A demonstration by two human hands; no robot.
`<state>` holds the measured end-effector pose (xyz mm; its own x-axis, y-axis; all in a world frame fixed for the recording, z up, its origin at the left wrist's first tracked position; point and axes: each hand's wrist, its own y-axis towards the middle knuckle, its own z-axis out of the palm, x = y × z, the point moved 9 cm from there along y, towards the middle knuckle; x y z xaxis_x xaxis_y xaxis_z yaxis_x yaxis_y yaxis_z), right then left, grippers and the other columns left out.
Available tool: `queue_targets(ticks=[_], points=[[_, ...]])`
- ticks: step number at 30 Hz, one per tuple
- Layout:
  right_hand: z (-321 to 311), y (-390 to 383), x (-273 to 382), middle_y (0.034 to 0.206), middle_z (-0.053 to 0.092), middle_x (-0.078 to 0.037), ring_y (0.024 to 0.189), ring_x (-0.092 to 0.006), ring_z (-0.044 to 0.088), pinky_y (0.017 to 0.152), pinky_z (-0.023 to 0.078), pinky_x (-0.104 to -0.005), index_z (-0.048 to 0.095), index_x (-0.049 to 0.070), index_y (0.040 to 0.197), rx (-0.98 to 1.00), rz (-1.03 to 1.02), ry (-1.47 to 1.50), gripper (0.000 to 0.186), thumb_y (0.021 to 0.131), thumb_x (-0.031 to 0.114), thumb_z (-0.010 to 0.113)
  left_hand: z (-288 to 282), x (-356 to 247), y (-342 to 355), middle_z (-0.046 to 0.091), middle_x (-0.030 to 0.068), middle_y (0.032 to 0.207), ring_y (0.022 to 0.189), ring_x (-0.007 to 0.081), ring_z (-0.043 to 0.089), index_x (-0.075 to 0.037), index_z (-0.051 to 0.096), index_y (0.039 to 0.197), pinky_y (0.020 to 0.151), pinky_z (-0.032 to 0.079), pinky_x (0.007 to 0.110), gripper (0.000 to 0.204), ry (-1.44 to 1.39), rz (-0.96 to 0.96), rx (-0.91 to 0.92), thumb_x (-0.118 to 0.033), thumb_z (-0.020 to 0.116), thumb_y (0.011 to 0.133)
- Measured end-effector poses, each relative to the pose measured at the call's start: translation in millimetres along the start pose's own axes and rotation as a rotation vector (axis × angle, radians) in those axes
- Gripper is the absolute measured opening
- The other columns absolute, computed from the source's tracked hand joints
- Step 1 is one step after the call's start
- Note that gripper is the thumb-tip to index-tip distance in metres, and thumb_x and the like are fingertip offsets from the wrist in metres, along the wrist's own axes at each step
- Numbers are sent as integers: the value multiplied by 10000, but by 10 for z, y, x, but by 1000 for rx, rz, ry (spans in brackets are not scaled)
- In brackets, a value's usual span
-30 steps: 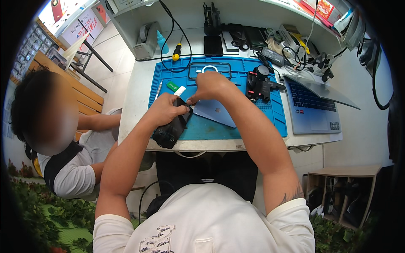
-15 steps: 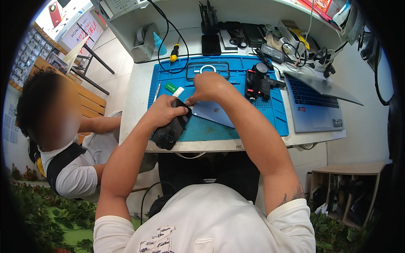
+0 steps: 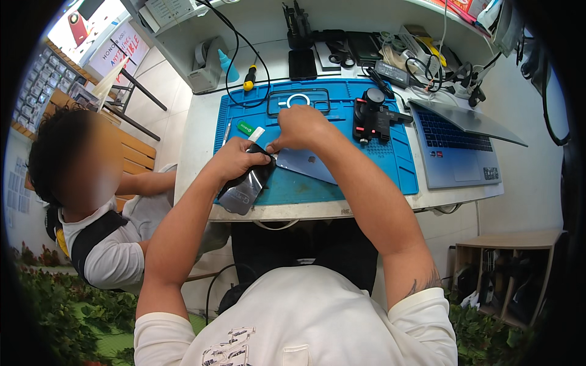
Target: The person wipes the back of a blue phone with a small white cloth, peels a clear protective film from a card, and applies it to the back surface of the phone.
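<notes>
My left hand (image 3: 237, 160) grips a dark phone screen panel (image 3: 243, 189) that hangs over the front left edge of the blue work mat (image 3: 390, 165). My right hand (image 3: 300, 127) is closed, fingertips pinching at the top corner of that panel, where it meets a blue-grey phone body (image 3: 308, 165) lying flat on the mat. What the right fingers pinch is too small to tell. A green-and-white tube (image 3: 250, 130) lies just beyond my left hand.
A black clamp fixture (image 3: 372, 116) stands on the mat to the right, an open laptop (image 3: 458, 140) beyond it. A black phone frame with a ring (image 3: 299, 100), a yellow-handled screwdriver (image 3: 249, 77), tools and cables lie at the back. A seated person (image 3: 91, 201) is at my left.
Both hands stay at the phone on the mat; the left hand has shifted slightly on the dark panel. The person at my left has barely moved.
</notes>
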<state>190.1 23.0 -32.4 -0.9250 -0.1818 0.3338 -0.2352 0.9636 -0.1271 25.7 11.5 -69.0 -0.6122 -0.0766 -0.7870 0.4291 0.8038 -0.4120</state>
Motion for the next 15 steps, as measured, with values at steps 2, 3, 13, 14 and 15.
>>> queue_targets(ticks=[2,3,13,14,15], points=[[13,1,5,1079,829,-209,1061,-372,804,916,641,-465,831,-7,1097,23,2,2,729,752,627,939,1,22,4,798,84,890,757,155,721,22,840,1041,767,557,296,331,3,-2,8,-256,867,863],[16,1,4,1079,829,-209,1061,-372,804,916,641,-465,831,-7,1097,22,3,3,729,752,627,939,5,34,5,797,80,888,757,153,720,21,839,1038,767,557,296,325,-14,-1,11,-252,868,865],[21,2,-6,1108,830,-202,1084,-363,803,933,639,-455,834,5,1142,17,11,10,731,752,614,945,28,30,39,806,73,924,791,149,726,23,849,1093,806,557,290,345,30,9,19,-241,850,872],[23,-1,-13,1114,830,-201,1086,-362,803,934,639,-454,833,4,1148,16,13,16,737,752,616,944,26,38,44,806,73,924,791,149,726,23,849,1093,806,557,290,345,31,9,19,-241,850,872],[21,-6,-13,1114,830,-201,1086,-362,803,934,639,-454,833,4,1148,15,14,17,737,752,616,944,22,51,49,806,72,926,793,149,727,23,849,1093,808,558,291,346,23,7,20,-242,852,871]])
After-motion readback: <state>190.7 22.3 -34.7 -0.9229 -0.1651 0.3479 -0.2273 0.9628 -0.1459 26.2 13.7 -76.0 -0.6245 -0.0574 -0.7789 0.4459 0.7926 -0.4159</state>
